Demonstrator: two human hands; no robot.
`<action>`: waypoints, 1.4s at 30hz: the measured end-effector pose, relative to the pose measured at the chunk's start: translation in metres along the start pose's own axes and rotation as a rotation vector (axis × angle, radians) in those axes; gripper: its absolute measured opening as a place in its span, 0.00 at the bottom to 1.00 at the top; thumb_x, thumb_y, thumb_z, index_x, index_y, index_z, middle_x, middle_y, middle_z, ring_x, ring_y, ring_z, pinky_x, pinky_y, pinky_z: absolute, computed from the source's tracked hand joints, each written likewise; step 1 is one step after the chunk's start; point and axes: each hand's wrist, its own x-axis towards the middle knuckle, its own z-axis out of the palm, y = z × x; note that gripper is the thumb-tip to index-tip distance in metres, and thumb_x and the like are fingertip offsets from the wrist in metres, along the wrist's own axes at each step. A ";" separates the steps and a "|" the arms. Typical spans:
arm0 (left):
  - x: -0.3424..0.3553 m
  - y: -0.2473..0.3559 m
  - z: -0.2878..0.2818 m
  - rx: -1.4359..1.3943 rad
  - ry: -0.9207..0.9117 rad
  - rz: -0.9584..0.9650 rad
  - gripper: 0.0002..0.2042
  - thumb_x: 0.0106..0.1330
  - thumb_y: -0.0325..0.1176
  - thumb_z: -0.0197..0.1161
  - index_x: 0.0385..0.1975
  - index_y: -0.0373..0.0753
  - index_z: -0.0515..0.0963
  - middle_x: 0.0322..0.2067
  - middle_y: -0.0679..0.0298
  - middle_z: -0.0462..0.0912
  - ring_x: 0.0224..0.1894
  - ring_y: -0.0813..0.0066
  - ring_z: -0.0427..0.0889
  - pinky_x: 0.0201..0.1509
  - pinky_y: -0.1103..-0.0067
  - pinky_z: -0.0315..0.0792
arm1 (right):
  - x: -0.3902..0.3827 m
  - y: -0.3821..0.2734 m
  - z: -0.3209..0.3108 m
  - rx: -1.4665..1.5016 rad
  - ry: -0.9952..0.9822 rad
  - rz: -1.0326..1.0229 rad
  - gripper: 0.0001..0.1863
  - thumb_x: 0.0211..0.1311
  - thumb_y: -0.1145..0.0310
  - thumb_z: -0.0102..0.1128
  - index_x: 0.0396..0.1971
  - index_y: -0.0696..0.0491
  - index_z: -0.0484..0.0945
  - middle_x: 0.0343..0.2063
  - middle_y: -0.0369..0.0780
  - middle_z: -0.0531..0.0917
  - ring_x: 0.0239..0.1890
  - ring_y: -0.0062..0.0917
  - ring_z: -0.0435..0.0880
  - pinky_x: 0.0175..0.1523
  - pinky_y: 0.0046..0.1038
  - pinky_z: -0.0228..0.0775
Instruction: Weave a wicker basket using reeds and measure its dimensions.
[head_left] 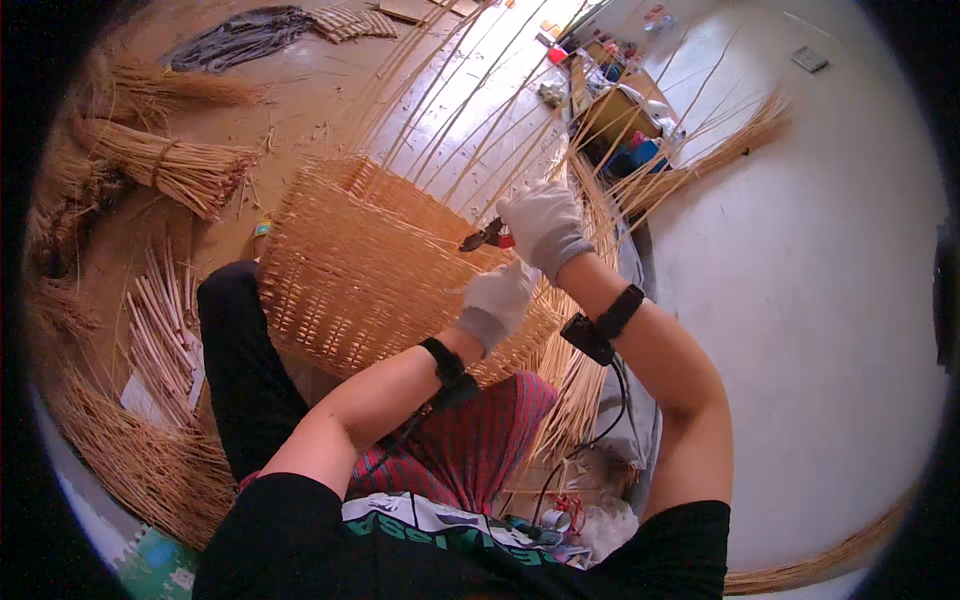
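Note:
A large wicker basket (350,270) lies tilted across my lap, with many long upright rods (455,130) rising from its far side. My right hand (545,225), in a pale work glove, is closed around pruning shears (485,237) with dark jaws and a red part, held over the basket's upper edge. The jaws point left; whether a rod is between them cannot be made out. My left hand (497,298), also gloved, is closed at the basket's right side, just below the shears. Its fingertips are partly hidden.
Tied rod bundles (165,165) and peeled sticks (160,330) lie on the floor at left, with a dark heap (240,38) farther off. Loose rods (575,370) lie at my right. Another bundle (740,145) leans by the white wall (800,300), near a cluttered low table (610,115).

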 end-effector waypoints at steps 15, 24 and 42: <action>-0.159 -0.253 -0.278 0.528 0.572 0.058 0.18 0.67 0.31 0.54 0.56 0.34 0.75 0.55 0.50 0.76 0.59 0.56 0.74 0.58 0.67 0.68 | -0.151 -0.047 0.088 1.809 0.331 0.794 0.14 0.65 0.58 0.66 0.38 0.54 0.81 0.27 0.34 0.82 0.30 0.20 0.80 0.38 0.27 0.73; -0.439 -0.377 -0.322 0.747 0.157 -1.292 0.31 0.72 0.41 0.56 0.69 0.32 0.56 0.66 0.49 0.67 0.60 0.53 0.74 0.57 0.69 0.72 | -0.154 -0.239 0.093 2.040 -0.173 0.673 0.12 0.61 0.60 0.67 0.35 0.53 0.80 0.23 0.32 0.79 0.27 0.19 0.77 0.34 0.30 0.70; -0.179 -0.067 -0.063 -0.824 -0.310 0.029 0.45 0.65 0.53 0.66 0.75 0.37 0.50 0.61 0.59 0.68 0.60 0.72 0.71 0.55 0.74 0.70 | -0.170 -0.270 0.063 2.246 0.280 0.446 0.20 0.59 0.73 0.67 0.51 0.58 0.74 0.44 0.40 0.81 0.48 0.23 0.79 0.53 0.28 0.74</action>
